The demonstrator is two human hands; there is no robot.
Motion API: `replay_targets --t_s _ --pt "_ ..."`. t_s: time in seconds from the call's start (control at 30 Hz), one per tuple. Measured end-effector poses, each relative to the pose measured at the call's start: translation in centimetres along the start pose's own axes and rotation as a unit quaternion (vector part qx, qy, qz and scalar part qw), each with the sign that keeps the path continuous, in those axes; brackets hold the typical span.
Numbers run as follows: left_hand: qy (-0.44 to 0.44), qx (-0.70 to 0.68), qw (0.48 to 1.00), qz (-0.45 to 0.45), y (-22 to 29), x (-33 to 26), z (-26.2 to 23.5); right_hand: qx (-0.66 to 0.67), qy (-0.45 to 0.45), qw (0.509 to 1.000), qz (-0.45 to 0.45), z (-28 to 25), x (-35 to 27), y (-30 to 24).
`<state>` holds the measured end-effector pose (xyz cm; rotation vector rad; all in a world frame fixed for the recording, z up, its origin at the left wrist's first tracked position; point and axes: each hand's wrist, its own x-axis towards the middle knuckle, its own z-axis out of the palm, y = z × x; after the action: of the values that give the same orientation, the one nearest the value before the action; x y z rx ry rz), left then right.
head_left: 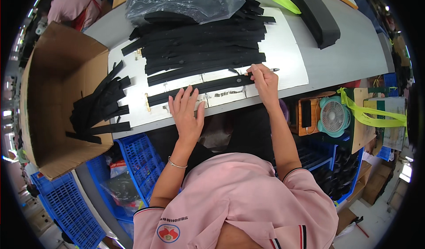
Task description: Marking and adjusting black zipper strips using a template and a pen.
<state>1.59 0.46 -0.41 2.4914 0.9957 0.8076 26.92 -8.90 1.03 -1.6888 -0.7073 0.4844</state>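
Observation:
A long black fabric strip (208,87) lies across the white board (287,49) near the table's front edge. My left hand (188,114) rests flat with fingers spread, its fingertips at the strip's lower edge toward the left. At the strip's right end my right hand (264,83) is closed in a pinch around a slender dark pen (275,69), whose end sticks out past the knuckles; its other end is hidden by the fingers. Beyond the single strip, many similar black strips (199,45) lie side by side in an overlapping layer.
An open cardboard box (53,98) stands left, with a bunch of black strips (99,100) over its edge. Clear plastic sheeting (186,1) and a black case-like block (314,16) lie at the back. Blue crates (141,160) and a turquoise fan (334,116) sit below table level.

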Motion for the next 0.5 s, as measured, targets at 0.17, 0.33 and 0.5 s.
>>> replay_targets --t_s 0.17,0.33,0.5 --pt "-0.019 -0.096 0.994 0.048 4.1 3.2 2.3 0.027 0.007 0.999 -0.026 0.2 0.1 1.0" --pt "-0.081 -0.179 0.973 0.123 6.6 6.5 5.3 0.045 0.002 0.999 -0.015 0.3 0.0 0.4" --pt "-0.093 -0.150 0.981 0.084 6.4 7.1 5.7 0.037 0.004 0.999 0.003 0.0 -0.1 0.4"
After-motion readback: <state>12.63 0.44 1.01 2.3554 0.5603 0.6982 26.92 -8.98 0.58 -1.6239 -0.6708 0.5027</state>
